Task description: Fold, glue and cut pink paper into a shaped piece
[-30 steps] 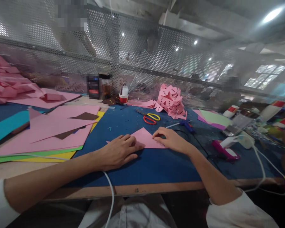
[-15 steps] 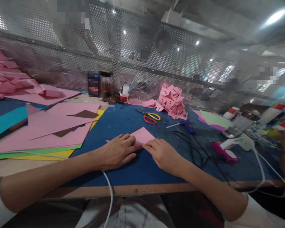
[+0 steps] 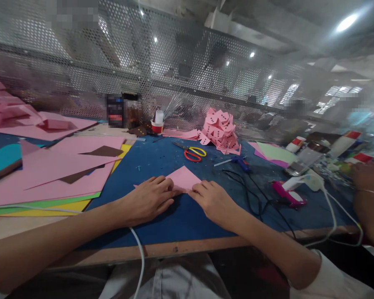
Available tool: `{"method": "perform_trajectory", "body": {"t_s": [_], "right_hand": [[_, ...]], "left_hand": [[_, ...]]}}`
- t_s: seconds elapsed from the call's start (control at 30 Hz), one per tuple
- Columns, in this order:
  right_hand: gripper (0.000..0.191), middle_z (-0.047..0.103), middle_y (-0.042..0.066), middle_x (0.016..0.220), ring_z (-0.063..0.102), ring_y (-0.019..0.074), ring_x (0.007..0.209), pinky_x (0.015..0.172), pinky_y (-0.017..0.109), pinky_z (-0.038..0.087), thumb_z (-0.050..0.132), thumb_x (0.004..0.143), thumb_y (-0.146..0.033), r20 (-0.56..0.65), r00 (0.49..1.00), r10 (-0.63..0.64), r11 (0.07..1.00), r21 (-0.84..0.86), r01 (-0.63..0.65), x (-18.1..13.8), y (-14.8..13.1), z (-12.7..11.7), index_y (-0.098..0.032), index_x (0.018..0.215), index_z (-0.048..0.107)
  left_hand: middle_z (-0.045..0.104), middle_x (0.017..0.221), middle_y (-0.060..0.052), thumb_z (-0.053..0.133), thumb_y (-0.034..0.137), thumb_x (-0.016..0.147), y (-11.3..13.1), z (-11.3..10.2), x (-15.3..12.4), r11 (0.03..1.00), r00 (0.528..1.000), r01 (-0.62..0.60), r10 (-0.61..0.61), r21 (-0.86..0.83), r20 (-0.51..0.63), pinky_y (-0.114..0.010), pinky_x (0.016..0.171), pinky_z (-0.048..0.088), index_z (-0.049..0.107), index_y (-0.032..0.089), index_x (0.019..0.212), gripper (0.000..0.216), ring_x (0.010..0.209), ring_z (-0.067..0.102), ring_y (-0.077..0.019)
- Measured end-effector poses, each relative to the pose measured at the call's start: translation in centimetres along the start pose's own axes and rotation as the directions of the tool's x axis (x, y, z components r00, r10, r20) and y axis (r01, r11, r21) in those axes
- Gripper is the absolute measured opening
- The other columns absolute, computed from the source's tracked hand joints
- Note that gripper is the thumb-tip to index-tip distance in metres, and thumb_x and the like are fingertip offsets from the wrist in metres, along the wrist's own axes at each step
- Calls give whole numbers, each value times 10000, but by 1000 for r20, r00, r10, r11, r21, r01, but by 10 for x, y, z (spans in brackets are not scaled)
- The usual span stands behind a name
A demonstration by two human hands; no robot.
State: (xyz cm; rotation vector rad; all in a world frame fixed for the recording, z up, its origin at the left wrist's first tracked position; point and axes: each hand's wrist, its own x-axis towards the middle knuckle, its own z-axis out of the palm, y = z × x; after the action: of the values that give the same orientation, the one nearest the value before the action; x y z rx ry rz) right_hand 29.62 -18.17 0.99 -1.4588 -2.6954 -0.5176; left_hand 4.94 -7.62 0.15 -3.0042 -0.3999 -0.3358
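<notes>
A folded piece of pink paper (image 3: pixel 183 177) lies on the blue work mat, its peak pointing away from me. My left hand (image 3: pixel 149 199) is closed over its left side, with bent fingers on the near edge. On the right, my right hand (image 3: pixel 212 201) has its fingertips pressed together on that same near edge. Part of the paper is hidden under both hands, and a small pink corner sticks out beyond the left one. Scissors (image 3: pixel 193 154) with one red and one yellow handle lie past the paper. Right of them is a blue glue gun (image 3: pixel 242 163) with a black cord.
Pink sheets (image 3: pixel 65 166) lie over green and yellow ones at left. A spotted pink paper construction (image 3: pixel 220 128) and a red-white cup (image 3: pixel 157 126) stand by the mesh partition (image 3: pixel 187 54). White cables (image 3: pixel 139 245) cross the edge. Another person's hand (image 3: pixel 367 178) is at far right.
The view has shifted slightly, so most things appear a little farther left. Both hands keep nearly the same place on the pink paper. The other person's hand and forearm show more at right.
</notes>
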Motion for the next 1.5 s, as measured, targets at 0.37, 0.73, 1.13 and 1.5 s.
{"method": "perform_trajectory", "body": {"t_s": [0.37,0.73,1.13,1.5], "right_hand": [[363,651,107,1137,533,250,1010,800,377,462,508,965,-66,-4,996,91,995,34,-91,-14,0,6,-138,1304,617],[313,659,98,1106,557,237,1019,835,354,508,503,974,-82,-37,979,202,977,84,-198,-22,-4,8,-142,1239,658],[231,681,58,1002,590,209,934,749,327,490,538,930,-50,-141,930,339,940,96,-328,-30,-3,11,-173,1030,706],[257,691,46,942,602,194,897,795,329,468,510,927,-39,-199,884,424,905,121,-407,-33,-2,14,-200,933,710]], "left_hand": [[602,1074,-70,445,281,1047,-1,6,-6,999,998,31,-29,30,-63,-374,819,486,637,245,1264,292,949,568,-227],[633,957,-66,506,212,1007,5,1,-12,994,986,82,-71,68,-150,-327,718,501,702,192,1112,223,886,605,-215],[628,896,-53,446,253,1039,1,3,-20,980,971,182,-167,77,-171,-323,655,451,689,184,906,286,818,611,-198],[616,782,-47,464,240,1006,0,1,-27,955,951,262,-231,137,-206,-317,576,351,631,184,765,298,739,600,-195]]}}
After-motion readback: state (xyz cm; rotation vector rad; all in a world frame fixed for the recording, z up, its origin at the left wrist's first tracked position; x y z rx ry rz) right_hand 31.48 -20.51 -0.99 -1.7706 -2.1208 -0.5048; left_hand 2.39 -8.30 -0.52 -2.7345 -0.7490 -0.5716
